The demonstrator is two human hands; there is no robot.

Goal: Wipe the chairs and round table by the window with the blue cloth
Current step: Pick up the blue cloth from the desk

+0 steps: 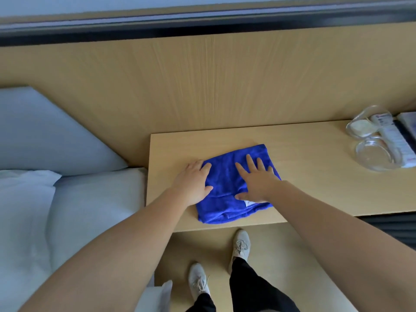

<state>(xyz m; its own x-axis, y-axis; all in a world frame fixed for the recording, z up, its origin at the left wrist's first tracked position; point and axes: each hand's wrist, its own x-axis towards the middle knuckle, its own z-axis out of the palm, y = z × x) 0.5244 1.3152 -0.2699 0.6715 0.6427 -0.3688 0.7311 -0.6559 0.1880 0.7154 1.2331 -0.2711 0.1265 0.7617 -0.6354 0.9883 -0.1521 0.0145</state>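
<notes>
A white bed point(67, 210) lay at 9 o'clock of the wooden surface point(315, 176). The blue cloth point(225, 176) lay folded on the surface, near its 6 o'clock edge. The left hand point(193, 183) rested on the cloth's 9 o'clock side. The right hand point(256, 183) pressed flat on its 3 o'clock side. Each grip was open, fingers straight, clutching nothing. Glass dishes point(373, 154) sat well apart at 2 o'clock.

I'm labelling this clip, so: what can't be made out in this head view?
Chairs and round table: outside the head view.
The blue cloth: partly covered by the left hand and right hand.
The packets by the glass dishes: print too small, blurred.
The flat item, far right: cut off by the frame edge.
</notes>
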